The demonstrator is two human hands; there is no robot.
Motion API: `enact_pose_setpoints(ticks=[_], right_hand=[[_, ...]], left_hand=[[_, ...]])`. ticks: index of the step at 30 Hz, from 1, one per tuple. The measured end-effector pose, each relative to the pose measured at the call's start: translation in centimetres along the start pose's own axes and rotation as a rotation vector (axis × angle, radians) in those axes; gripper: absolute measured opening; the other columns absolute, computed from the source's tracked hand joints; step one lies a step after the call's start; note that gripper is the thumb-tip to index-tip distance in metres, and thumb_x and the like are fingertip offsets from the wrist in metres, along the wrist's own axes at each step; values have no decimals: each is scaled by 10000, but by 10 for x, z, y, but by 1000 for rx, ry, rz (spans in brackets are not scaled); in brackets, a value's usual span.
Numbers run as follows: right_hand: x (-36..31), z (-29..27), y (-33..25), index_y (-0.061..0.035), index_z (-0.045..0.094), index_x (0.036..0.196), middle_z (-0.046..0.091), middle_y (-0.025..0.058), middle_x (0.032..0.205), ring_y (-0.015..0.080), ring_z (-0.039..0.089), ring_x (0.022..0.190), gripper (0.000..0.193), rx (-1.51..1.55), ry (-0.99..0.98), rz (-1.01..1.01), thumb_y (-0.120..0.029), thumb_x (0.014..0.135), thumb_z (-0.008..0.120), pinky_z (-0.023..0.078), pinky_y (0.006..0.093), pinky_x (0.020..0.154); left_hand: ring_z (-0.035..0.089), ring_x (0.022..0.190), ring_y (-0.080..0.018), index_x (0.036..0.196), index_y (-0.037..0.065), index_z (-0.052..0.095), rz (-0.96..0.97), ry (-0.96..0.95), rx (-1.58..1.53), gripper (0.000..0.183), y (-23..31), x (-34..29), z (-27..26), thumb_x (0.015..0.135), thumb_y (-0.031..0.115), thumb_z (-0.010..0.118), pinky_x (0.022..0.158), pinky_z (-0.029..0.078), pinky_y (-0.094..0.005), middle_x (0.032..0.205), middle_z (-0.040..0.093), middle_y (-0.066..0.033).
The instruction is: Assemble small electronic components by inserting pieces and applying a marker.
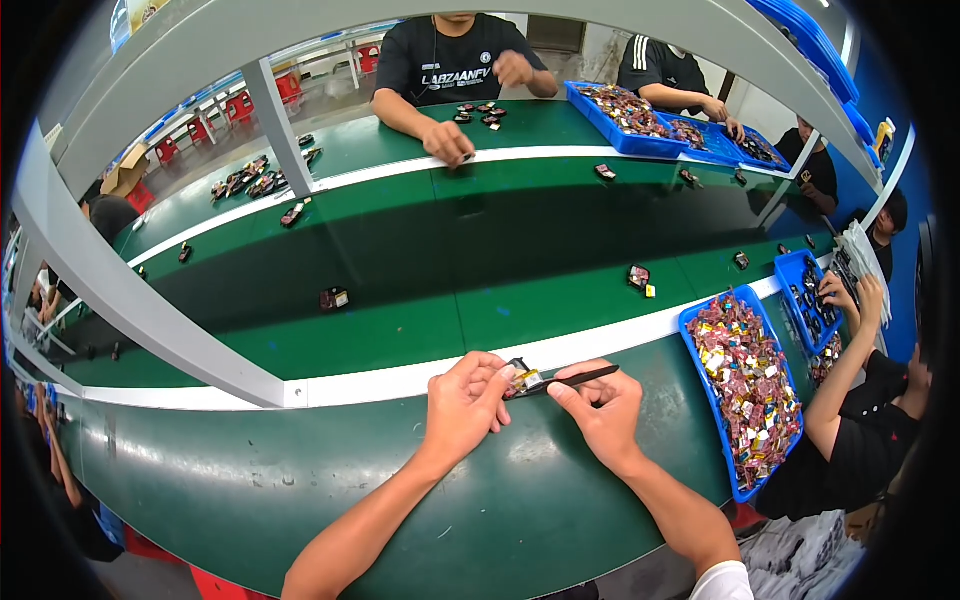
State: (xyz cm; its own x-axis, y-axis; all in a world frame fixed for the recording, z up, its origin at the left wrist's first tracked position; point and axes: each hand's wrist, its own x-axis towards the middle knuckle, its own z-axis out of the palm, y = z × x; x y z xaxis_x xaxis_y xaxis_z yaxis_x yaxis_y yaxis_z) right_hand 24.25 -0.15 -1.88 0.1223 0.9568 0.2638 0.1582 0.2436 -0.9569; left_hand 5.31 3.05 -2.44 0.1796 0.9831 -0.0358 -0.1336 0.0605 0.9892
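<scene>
Near the white edge of the bench, my left hand (pixel 460 408) pinches a small black-rimmed part (pixel 523 376) with red and yellow pieces on it. Its exact kind is too small to make out. My right hand (pixel 608 408) grips a slim black tool, which looks like tweezers (pixel 592 376). The tool's tip points left and meets the small part. Both hands are raised just above the green bench top (pixel 380 500), close together. My left fingers partly hide the part.
A blue tray (pixel 741 492) heaped with small red, white and yellow pieces stands at my right. Beyond the white rail runs a green conveyor belt (pixel 520 300) with scattered small parts. Grey frame posts (pixel 150 310) rise on the left. Co-workers sit opposite and at right.
</scene>
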Motion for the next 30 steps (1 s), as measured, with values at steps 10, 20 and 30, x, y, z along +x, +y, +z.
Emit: enact_pose_setpoints(ticks=[10, 20, 30], right_hand=[[-1, 1, 0, 24, 705, 965, 634, -34, 718, -21, 410, 518, 146, 0, 26, 10, 13, 843, 784, 295, 171, 463], [0, 5, 0, 42, 692, 967, 635, -33, 738, -30, 427, 565, 122, 119, 9, 131, 42, 864, 756, 298, 164, 476], [3, 0, -11, 72, 654, 983, 710, 102, 881, 86, 669, 752, 122, 227, -62, 249, 78, 879, 717, 514, 184, 632]], left_hand=[[655, 538, -140, 1021, -74, 617, 33, 28, 35, 158, -2, -1, 2, 975, 75, 648, 430, 490, -241, 759, 669, -108], [677, 577, -144, 1044, -85, 613, 118, -1, 79, 155, -3, -4, 6, 985, 57, 629, 462, 538, -254, 791, 693, -128], [645, 529, -124, 1015, -71, 626, 69, -34, -29, 166, -8, -1, 2, 988, 93, 633, 433, 500, -244, 745, 682, -109]])
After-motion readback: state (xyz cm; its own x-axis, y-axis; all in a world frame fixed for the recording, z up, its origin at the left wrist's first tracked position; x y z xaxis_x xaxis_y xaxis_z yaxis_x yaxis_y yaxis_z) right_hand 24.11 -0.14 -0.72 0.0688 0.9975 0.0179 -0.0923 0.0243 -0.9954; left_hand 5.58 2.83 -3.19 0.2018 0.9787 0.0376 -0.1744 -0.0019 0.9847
